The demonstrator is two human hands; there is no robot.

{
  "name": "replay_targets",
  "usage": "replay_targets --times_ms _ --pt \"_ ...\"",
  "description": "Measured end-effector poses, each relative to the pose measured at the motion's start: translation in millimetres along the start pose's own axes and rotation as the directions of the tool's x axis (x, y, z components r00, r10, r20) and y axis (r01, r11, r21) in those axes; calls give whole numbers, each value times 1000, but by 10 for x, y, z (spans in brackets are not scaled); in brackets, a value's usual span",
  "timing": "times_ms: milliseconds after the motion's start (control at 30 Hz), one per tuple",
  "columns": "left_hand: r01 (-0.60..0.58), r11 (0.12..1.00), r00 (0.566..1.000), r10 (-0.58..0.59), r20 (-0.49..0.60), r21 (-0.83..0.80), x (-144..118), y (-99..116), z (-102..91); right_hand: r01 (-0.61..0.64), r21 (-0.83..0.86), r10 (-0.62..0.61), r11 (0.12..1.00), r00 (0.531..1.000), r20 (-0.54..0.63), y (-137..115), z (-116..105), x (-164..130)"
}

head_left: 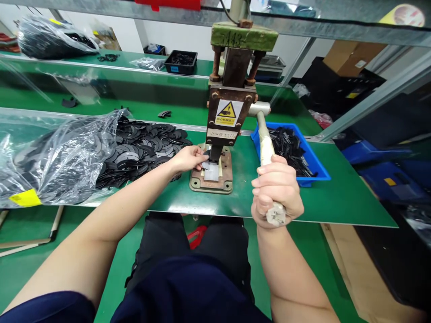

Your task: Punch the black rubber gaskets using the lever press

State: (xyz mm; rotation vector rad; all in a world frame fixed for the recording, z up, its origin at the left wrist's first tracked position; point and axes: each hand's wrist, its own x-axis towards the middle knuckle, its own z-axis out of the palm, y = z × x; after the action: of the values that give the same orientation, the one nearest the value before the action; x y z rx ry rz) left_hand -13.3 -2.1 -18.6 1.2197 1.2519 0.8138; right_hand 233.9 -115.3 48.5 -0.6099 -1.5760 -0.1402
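A hand press [225,107] with a yellow warning label stands upright on the green table. My right hand [278,190] is wrapped round its lever handle [266,146], which slopes down toward me from the press's right side. At the press's base plate [197,180], my left hand [189,159] pinches a thin black curved piece [206,165]. That piece sits at the left of the press ram [216,154], its far end partly hidden by the ram and my fingers. A pale plate [211,172] lies below the ram.
On the left, a clear plastic bag [67,157] spills a heap of black curved pieces [144,143]. A blue bin [311,159] of black parts stands right of the press. Behind are a black bin [181,62] and a metal frame bar [363,101].
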Motion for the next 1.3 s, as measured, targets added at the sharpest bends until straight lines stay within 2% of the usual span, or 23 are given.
replay_targets --times_ms 100,233,367,500,567,600,700,733,767,833,900,933,1000,1067,1100,1200,1300 --pt "7 998 1000 -8 22 56 56 14 14 -16 -21 16 1000 1000 6 -9 -4 3" --pt "39 988 999 -41 11 147 102 81 35 -52 79 55 996 998 -34 -41 16 41" --pt "67 980 997 -70 13 186 110 182 88 9 131 0 991 998 -66 -12 48 55" --pt "160 969 987 -162 -7 187 28 261 181 46 152 -40 987 998 -47 37 31 55" --pt "158 971 987 -160 -8 178 -51 290 192 52 152 -50 987 999 -20 48 2 60" --pt "139 978 989 -146 32 155 -95 304 165 55 150 -55 987 998 -4 50 -14 63" --pt "63 997 967 -71 246 40 -204 347 -105 54 146 -58 988 998 27 51 -41 71" --pt "28 999 963 -33 268 21 -223 358 -256 54 149 -58 987 998 24 53 -39 72" --pt "-20 999 972 12 233 33 -233 365 -426 52 152 -55 987 998 14 54 -30 72" --pt "-127 976 991 118 58 178 -231 361 -775 45 157 -42 987 999 -22 57 -2 71" --pt "-161 881 976 209 -61 445 -221 325 -1055 43 159 -34 986 998 -56 61 31 71" --pt "-152 794 971 231 -61 588 -217 296 -1144 42 159 -32 986 997 -67 62 45 71" --pt "-150 567 970 245 8 810 -211 218 -1202 48 159 -36 986 996 -76 64 63 73" --pt "-182 354 961 261 90 917 -198 130 -1118 46 154 -34 987 996 -80 61 70 76" --pt "-195 275 955 271 119 941 -185 90 -1040 45 150 -32 988 996 -85 58 71 78" --pt "-197 112 950 266 162 974 -114 18 -770 36 134 -24 990 996 -91 43 69 84" --pt "-181 3 956 236 175 984 -24 35 -572 25 121 -15 992 997 -81 37 65 85"
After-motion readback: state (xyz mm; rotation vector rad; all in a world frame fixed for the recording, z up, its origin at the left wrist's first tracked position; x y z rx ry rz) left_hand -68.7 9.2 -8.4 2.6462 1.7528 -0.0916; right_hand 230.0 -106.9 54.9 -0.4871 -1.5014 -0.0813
